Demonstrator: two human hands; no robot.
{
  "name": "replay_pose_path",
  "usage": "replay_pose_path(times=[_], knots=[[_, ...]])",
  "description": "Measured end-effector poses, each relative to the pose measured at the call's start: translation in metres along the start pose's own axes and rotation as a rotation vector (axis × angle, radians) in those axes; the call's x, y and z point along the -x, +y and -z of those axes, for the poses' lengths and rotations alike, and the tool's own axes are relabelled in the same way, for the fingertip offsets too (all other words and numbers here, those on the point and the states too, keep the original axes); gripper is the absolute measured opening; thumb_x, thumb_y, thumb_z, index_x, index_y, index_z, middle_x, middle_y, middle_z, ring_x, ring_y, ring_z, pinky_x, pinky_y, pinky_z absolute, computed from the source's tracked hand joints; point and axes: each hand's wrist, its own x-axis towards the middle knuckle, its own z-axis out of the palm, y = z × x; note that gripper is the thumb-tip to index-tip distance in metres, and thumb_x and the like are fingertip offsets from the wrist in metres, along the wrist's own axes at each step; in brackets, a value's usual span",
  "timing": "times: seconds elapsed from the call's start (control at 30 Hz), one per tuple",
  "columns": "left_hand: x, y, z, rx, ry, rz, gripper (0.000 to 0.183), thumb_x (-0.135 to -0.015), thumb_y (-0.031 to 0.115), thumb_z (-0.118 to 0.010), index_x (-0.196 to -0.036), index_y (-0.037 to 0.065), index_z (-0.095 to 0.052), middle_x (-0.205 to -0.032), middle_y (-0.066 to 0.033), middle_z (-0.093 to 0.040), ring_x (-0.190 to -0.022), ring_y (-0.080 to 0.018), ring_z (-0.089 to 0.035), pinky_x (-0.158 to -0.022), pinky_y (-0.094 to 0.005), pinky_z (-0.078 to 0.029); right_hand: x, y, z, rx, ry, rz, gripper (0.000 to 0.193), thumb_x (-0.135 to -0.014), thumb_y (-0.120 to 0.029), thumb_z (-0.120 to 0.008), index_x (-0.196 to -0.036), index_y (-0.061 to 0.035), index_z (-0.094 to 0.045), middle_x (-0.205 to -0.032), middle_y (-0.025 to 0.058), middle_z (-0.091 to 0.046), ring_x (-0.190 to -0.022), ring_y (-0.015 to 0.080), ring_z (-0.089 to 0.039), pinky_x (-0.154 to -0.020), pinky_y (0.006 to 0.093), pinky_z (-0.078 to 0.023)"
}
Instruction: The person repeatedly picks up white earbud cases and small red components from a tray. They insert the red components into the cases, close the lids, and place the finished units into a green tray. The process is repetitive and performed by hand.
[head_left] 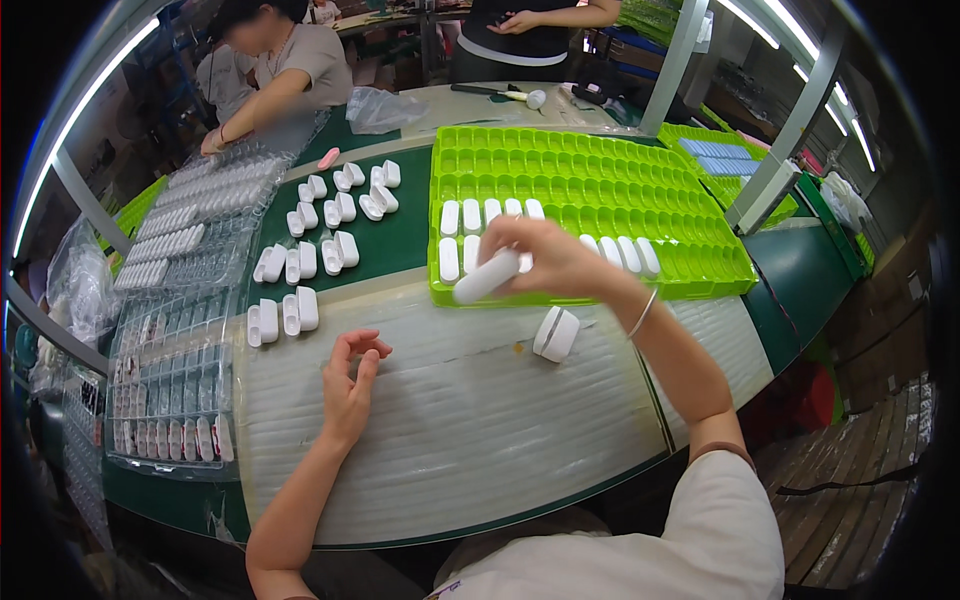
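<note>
My right hand (pixel 545 258) grips a white earbud charging case (pixel 484 279), slightly blurred, above the near left part of a bright green compartment tray (pixel 720 282). Rows of closed white cases stand in this tray, partly hidden behind the hand. Nothing is in my left hand (pixel 348 392), whose loosely bent fingers are apart over the pale padded mat (pixel 440 430). A single white case (pixel 556 334) rests on the mat just below the tray, its lid slightly ajar. To the left, several white cases with lids flipped open (pixel 300 262) are spread on the green table.
Clear plastic trays (pixel 170 375) holding white parts line the left side. At the far left sits a co-worker (pixel 295 65) with an arm over the trays. Metal posts (pixel 675 65) rise behind the green tray. A plastic bag (pixel 380 108) lies at the back.
</note>
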Motion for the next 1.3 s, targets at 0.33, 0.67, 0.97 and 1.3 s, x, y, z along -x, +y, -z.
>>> replay_pose_path(times=[0.33, 0.67, 0.97, 1.3], knots=[[-0.006, -0.004, 0.0, 0.06, -0.042, 0.043, 0.021, -0.091, 0.017, -0.047, -0.105, 0.002, -0.051, -0.091, -0.0055, -0.056, -0.089, -0.0121, -0.052, -0.083, -0.0263, -0.039, -0.006, 0.106, 0.112, 0.687, -0.131, -0.135, 0.024, -0.063, 0.007, -0.061, -0.083, -0.0074, -0.061, -0.09, 0.0093, -0.059, -0.092, 0.0283, -0.054, -0.082, 0.0363, -0.044], [-0.007, -0.002, 0.002, -0.078, -0.055, 0.007, 0.019, -0.088, 0.016, -0.05, -0.102, 0.003, -0.054, -0.09, -0.0055, -0.061, -0.089, -0.0121, -0.055, -0.079, -0.026, -0.042, -0.042, 0.107, 0.074, 0.738, -0.046, -0.09, 0.04, -0.065, 0.014, -0.051, -0.098, -0.0082, -0.057, -0.105, 0.0119, -0.055, -0.101, 0.0307, -0.052, -0.086, 0.038, -0.043], [-0.01, 0.017, 0.016, -0.223, -0.016, -0.218, 0.018, -0.083, 0.017, -0.059, -0.096, 0.005, -0.058, -0.087, -0.0028, -0.062, -0.084, -0.0106, -0.057, -0.077, -0.0262, -0.043, -0.197, 0.065, -0.079, 0.421, -0.424, 0.092, 0.049, -0.072, 0.009, -0.057, -0.115, -0.0127, -0.049, -0.117, 0.0124, -0.046, -0.097, 0.024, -0.055, -0.082, 0.033, -0.047], [-0.081, -0.021, 0.271, -0.87, 0.589, 0.085, 0.02, -0.08, 0.024, -0.057, -0.088, 0.009, -0.066, -0.088, -0.0108, -0.066, -0.083, -0.0257, -0.063, -0.075, -0.0356, -0.049, -0.191, 0.056, -0.097, 0.47, -0.333, 0.143, 0.023, -0.068, -0.012, -0.071, -0.085, -0.0025, -0.059, -0.086, 0.0155, -0.06, -0.084, 0.0293, -0.057, -0.075, 0.0369, -0.043]])
